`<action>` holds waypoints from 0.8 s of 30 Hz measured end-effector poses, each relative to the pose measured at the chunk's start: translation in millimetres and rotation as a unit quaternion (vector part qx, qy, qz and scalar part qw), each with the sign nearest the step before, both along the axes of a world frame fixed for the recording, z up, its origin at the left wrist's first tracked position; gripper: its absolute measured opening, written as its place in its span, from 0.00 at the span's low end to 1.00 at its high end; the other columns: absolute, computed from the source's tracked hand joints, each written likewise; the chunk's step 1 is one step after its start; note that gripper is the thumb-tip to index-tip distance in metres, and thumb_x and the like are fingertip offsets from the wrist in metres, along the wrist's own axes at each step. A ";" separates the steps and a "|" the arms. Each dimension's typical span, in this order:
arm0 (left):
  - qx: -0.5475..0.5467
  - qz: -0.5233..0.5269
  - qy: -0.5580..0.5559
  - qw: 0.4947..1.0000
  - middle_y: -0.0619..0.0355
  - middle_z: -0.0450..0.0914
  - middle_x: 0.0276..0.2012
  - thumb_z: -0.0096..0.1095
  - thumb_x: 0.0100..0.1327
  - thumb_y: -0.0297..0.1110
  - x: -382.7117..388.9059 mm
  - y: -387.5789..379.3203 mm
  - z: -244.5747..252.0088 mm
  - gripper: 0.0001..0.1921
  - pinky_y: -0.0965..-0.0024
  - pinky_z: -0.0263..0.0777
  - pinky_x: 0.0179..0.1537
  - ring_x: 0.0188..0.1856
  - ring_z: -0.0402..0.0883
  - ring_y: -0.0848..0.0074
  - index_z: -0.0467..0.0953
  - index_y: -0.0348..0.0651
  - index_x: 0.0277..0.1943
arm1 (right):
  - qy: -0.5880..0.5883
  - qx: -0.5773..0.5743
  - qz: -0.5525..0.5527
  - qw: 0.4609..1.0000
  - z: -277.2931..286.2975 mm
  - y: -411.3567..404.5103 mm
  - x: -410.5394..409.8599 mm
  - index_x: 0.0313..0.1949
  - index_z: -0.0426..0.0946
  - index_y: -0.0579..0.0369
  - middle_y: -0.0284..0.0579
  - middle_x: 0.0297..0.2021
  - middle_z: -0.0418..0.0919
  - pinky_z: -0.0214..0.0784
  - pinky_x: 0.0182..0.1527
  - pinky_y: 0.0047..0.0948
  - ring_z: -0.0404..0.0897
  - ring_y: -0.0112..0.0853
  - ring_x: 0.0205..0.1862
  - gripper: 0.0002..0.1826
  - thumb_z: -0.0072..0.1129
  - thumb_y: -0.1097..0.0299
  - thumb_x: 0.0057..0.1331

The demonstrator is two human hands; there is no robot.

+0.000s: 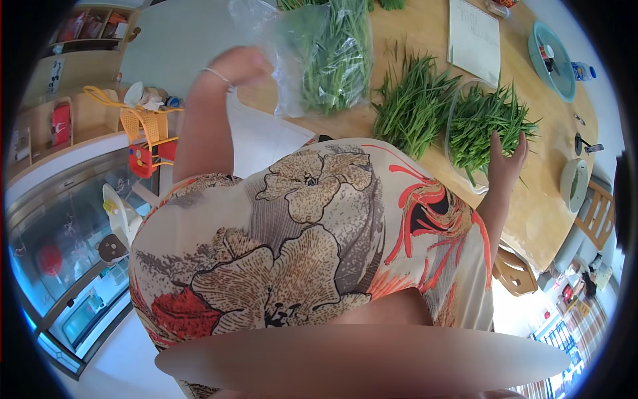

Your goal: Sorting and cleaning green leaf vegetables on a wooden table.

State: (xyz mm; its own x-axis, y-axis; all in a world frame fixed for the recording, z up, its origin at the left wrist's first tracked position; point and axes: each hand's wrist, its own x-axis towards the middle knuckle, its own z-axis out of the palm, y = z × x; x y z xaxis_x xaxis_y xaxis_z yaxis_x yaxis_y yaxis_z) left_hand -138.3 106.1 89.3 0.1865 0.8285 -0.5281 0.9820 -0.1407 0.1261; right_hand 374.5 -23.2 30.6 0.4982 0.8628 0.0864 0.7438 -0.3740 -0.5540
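Note:
At the upper left, my left hand, with a bracelet on its wrist, is motion-blurred beside a clear plastic bag of long green leafy stalks; whether it touches the bag cannot be told. My right hand has thumb and fingers spread at the near right edge of a heap of cut greens, which fills a clear plastic container and sticks out over its rim. Between bag and container, a loose bunch of similar greens lies on the wooden table.
An open notebook with writing lies behind the container. Farther right on the table are a teal basin, a small stand and a pale bowl. Wooden chairs stand at the right; a yellow child's chair is at the left.

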 end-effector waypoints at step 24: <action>0.068 -0.018 -0.068 0.995 0.47 0.80 0.30 0.59 0.50 0.65 38.4 75.5 -107.5 0.34 0.65 0.71 0.35 0.30 0.78 0.65 0.78 0.31 0.34 | -0.035 0.007 0.017 0.999 -7.8 -8.8 -4.2 0.61 0.61 0.58 0.54 0.63 0.57 0.54 0.62 0.38 0.60 0.43 0.63 0.38 0.62 0.50 0.57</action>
State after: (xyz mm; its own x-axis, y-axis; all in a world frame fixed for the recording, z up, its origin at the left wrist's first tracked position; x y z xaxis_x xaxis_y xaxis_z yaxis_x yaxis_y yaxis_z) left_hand -100.0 181.6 -18.2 0.2791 0.8825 -0.3786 0.9511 -0.1997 0.2358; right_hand 370.3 -32.1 22.8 0.4605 0.8779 0.1310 0.7927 -0.3404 -0.5057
